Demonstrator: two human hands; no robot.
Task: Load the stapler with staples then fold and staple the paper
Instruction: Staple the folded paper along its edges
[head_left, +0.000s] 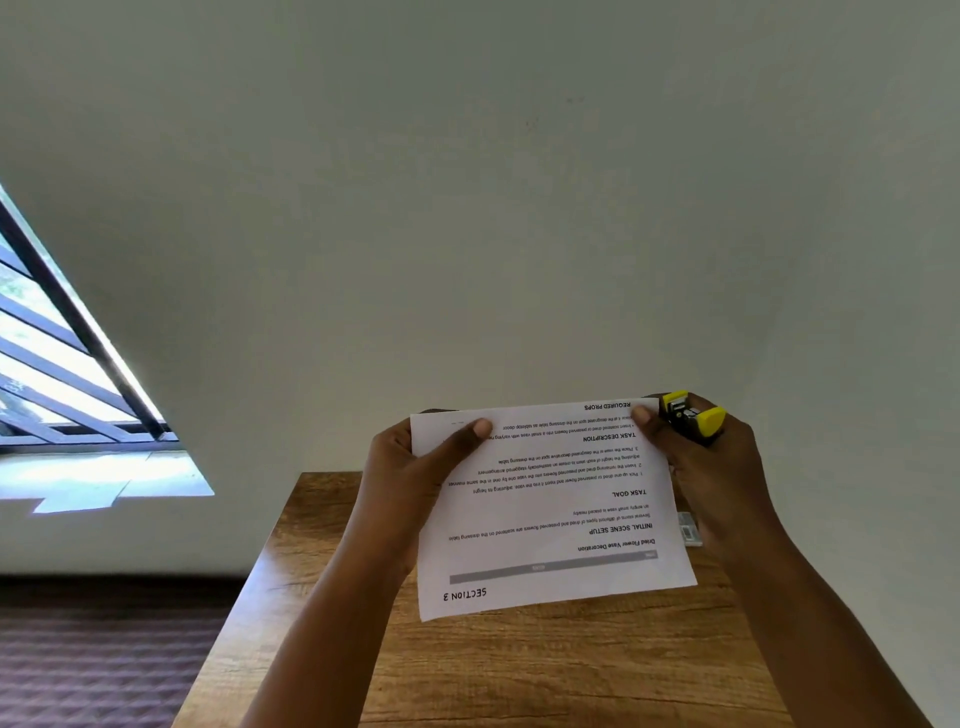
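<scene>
Paper (550, 509) held up above the surface's (519, 670) far edge: left hand (400, 478) pinching one top corner, right hand (711, 478) pinching the other while gripping the stapler (693, 415). Light, floppy, likely crease-prone; best supported near corners.

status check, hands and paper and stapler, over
Left hand pinches the printed paper at its far left corner. Right hand holds the far right corner plus the yellow stapler. Paper held above the wooden table, nothing blocking.
</scene>
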